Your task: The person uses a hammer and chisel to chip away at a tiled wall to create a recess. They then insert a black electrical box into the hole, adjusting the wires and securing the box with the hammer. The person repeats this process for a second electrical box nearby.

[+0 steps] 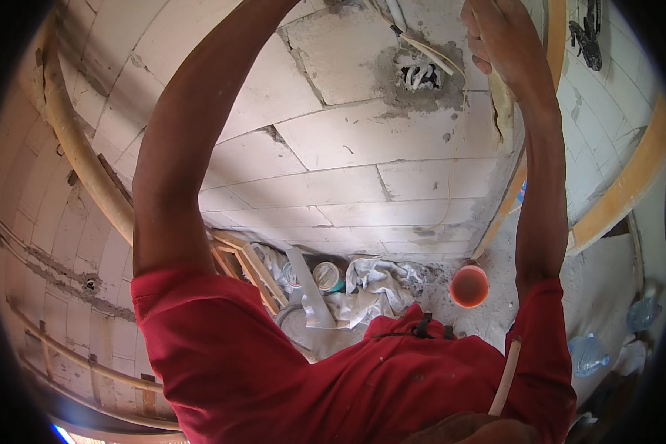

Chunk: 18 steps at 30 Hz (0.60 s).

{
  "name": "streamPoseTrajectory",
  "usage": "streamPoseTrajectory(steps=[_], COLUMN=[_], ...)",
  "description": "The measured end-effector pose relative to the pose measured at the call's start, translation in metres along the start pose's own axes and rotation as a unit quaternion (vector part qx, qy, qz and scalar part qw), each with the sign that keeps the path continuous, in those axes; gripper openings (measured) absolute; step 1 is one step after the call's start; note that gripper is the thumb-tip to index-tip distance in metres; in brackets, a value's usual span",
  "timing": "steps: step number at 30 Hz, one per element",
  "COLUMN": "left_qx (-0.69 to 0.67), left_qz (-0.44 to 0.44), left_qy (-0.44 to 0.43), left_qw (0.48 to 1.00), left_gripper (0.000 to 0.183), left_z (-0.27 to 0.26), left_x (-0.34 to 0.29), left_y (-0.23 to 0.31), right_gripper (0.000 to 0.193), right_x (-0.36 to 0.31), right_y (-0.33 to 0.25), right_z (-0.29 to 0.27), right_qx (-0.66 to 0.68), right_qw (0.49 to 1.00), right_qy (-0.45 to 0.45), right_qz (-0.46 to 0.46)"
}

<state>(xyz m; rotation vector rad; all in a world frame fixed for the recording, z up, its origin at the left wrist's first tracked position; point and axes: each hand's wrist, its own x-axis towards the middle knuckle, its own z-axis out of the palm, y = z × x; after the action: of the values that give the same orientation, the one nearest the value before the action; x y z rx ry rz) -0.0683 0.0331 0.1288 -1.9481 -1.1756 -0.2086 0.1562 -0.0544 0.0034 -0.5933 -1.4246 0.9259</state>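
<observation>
My left arm (192, 111) reaches up past the top edge, so its hand is out of sight. At the upper right my right hand (499, 41) is closed, fingers curled round a pale, rough wooden stick (502, 111). The stick's ragged lower end hangs below the hand, close to the block wall (392, 137). Left of this hand, a recess (419, 75) in the wall holds looped white cables, with grey mortar smeared round it. A white conduit and loose wires (429, 53) run down to it from above.
On the floor stand an orange-red bucket (469, 286) and a round tub (328, 277) beside crumpled white sheeting (381, 285). A wooden frame (251, 266) leans at the left. Long poles (89, 159) curve along the left side; plastic bottles (588, 355) lie at the lower right.
</observation>
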Motion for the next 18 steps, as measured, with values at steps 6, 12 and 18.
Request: streamPoseTrajectory(steps=[6,12,18], left_qx=[-0.316,-0.686,-0.669], left_qz=[-0.128,-0.107,-0.298], left_qy=[0.015,-0.144,-0.594], left_qw=[0.94,0.705,0.333], left_gripper=[0.031,0.022,0.036], left_z=[-0.039,0.041,0.176], left_x=[-0.101,-0.289,-0.425], left_y=[0.06,0.264,0.572], right_gripper=[0.039,0.039,0.033], right_x=[-0.111,-0.29,-0.551], right_y=[0.022,0.145,0.311], right_z=[-0.086,-0.218,-0.31], right_qx=[0.103,0.009,-0.133], right_qw=[0.99,0.949,0.72], right_qy=[0.091,0.184,0.269], right_qz=[-0.043,0.254,0.626])
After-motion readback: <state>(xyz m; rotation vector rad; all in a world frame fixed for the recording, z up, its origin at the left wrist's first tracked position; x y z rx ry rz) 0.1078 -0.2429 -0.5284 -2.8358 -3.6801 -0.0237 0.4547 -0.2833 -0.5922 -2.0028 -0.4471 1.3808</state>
